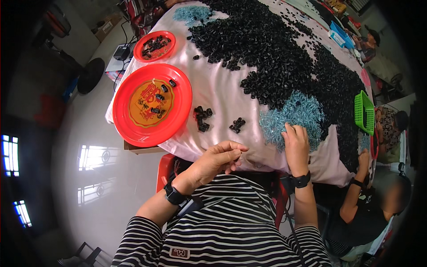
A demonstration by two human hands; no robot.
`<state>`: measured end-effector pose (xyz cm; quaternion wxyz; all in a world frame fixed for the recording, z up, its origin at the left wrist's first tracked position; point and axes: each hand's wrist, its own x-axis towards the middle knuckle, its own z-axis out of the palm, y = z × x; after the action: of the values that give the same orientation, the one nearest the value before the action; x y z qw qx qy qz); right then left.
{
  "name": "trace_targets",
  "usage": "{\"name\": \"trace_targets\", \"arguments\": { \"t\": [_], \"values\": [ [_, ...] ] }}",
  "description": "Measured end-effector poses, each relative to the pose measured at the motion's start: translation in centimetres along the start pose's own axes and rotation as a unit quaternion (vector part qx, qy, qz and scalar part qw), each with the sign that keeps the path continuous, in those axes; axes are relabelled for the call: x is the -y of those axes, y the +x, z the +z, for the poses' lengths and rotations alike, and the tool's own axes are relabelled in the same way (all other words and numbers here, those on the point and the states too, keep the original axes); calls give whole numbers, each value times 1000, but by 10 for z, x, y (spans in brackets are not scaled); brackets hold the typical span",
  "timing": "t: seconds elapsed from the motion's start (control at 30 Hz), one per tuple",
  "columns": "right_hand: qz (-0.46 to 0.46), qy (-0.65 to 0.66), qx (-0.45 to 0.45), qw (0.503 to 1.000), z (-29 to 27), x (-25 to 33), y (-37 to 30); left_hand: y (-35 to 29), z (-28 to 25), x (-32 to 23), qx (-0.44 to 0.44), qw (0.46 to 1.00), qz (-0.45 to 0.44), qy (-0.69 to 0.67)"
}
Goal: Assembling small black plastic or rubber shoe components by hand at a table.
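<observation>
My left hand point(220, 159) hovers just past the table's near edge, thumb and fingers pressed together. Whatever sits in that pinch, if anything, is too small to name. My right hand point(296, 144) reaches into the near side of a heap of small clear-blue plastic pieces point(307, 111), its fingertips drawn together among them. Their hold is not clear. Two little clusters of small black plastic parts lie on the pink cloth: one small cluster point(238, 125) beyond my left hand, another cluster point(203, 119) further left, beside a large red plate point(181, 100) carrying several dark pieces.
A smaller red plate point(172, 44) holds more dark parts. Black parts form a broad pile point(267, 44) across the cloth, with another blue heap point(192, 14) far left. A green basket point(364, 113) stands at the right, near another person's arm point(353, 198). A fan point(91, 75) stands left.
</observation>
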<state>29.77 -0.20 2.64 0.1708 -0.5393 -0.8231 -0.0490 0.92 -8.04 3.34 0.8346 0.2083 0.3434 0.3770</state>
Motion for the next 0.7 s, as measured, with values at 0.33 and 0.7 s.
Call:
{"name": "trace_targets", "arguments": {
  "t": [0.33, 0.7],
  "values": [
    [214, 390, 4, 896, 5, -15, 14, -5, 3, 0, 25, 996, 47, 66],
    [-46, 273, 30, 960, 4, 56, 16, -8, 3, 0, 46, 993, 14, 103]
  ]
}}
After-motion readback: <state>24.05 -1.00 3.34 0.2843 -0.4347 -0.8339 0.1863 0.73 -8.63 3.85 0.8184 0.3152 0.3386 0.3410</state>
